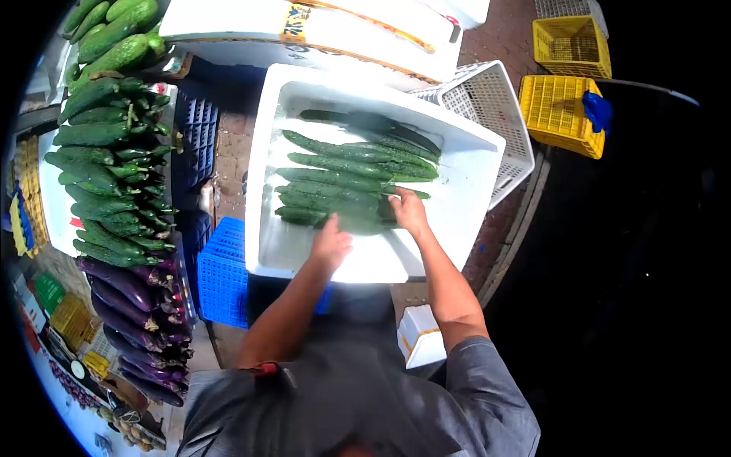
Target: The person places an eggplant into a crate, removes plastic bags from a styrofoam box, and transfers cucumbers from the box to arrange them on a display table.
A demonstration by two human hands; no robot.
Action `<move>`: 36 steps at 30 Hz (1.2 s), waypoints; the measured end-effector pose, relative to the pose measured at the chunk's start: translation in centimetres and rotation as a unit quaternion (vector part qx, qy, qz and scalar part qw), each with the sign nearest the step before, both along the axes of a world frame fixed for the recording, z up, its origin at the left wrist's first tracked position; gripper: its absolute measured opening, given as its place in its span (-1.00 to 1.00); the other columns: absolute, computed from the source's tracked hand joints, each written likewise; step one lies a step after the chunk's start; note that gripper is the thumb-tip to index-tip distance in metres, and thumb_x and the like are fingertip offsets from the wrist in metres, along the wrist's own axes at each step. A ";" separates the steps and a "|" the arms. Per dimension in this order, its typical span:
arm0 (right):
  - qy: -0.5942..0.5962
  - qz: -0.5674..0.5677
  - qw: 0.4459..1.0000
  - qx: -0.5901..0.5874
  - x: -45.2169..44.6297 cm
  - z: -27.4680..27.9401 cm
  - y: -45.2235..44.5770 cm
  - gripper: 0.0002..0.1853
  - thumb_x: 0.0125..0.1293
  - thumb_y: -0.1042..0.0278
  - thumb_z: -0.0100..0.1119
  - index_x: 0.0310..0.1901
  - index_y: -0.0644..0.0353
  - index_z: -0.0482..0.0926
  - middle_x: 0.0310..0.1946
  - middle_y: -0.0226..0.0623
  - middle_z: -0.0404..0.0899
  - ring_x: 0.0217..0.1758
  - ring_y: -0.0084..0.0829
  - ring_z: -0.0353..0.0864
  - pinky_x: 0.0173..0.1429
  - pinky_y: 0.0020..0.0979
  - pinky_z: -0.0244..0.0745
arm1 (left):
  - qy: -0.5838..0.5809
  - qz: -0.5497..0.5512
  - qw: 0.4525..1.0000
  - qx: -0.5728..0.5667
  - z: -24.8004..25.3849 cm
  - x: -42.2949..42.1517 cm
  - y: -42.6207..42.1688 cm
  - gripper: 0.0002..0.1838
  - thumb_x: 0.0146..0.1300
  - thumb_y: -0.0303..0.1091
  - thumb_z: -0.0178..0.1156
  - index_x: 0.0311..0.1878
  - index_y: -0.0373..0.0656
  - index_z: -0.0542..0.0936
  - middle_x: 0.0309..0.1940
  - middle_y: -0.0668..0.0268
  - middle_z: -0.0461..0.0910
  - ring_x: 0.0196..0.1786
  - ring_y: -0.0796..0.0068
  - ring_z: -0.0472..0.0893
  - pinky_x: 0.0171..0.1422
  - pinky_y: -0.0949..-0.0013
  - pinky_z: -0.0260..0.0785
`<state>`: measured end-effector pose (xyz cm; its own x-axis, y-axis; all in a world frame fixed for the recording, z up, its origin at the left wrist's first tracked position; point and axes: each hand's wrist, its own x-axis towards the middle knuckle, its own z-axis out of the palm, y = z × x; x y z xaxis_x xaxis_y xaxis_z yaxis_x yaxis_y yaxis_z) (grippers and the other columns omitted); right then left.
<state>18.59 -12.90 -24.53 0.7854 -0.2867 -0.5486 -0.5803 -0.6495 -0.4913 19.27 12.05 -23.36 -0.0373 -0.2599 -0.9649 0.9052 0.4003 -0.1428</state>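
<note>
Several long, bumpy green cucumbers [335, 177] lie side by side in a white foam box [263, 164] in front of me. At the near end of the row, my right hand [410, 211] has its fingers closed on the right-hand end of a cucumber [364, 218], which is smeared by motion. My left hand [331, 244] is over the near left part of the box, close to the cucumbers' left ends. It is slightly blurred, with its fingers apart and nothing visible in them.
Stacked green cucumbers [95, 167] and purple eggplants [126, 305] line the left side. A blue crate [222, 266] stands left of the foam box, a white crate [495, 114] to its right. Another foam box [228, 23] is behind. Yellow crates [560, 107] stand at the upper right.
</note>
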 end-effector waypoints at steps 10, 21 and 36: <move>-0.100 0.145 0.984 -0.024 7.1 -4.5 -0.7 -0.54 0.45 0.15 0.11 0.24 0.28 0.55 0.34 0.05 0.47 0.43 0.06 0.41 0.50 0.22 0.20 | -0.018 0.065 0.997 0.025 -6.4 -1.8 -7.9 0.10 0.36 0.22 0.25 0.57 -0.41 -0.09 0.45 -0.17 0.19 0.47 -0.29 0.29 0.52 -0.38 0.06; 0.044 0.250 0.963 -0.094 11.5 -3.3 0.0 -0.30 0.35 -0.18 0.21 0.27 0.30 0.51 0.21 0.08 0.50 0.37 0.06 0.40 0.57 0.23 0.06 | 0.022 0.100 0.989 0.108 -6.8 -2.0 -12.4 -0.10 0.39 0.20 0.24 0.56 -0.11 0.11 0.38 -0.21 0.25 0.39 -0.30 0.36 0.39 -0.35 0.26; 0.157 0.260 0.949 0.083 13.8 -5.4 -1.9 0.08 0.00 -0.39 0.42 0.26 0.54 0.43 0.05 0.34 0.62 0.14 0.08 0.66 0.25 -0.14 0.51 | 0.015 0.248 0.965 0.078 -6.0 -4.8 -14.8 0.31 0.16 0.48 0.28 0.57 -0.38 -0.10 0.48 -0.07 0.20 0.53 -0.01 0.24 0.59 -0.18 -0.04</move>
<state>32.44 -14.76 -29.98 0.5876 0.2068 -0.7823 -0.3367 -0.8167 -0.4687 14.47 -2.79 -29.40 0.0255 -0.1043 -0.9942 0.5925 0.8026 -0.0690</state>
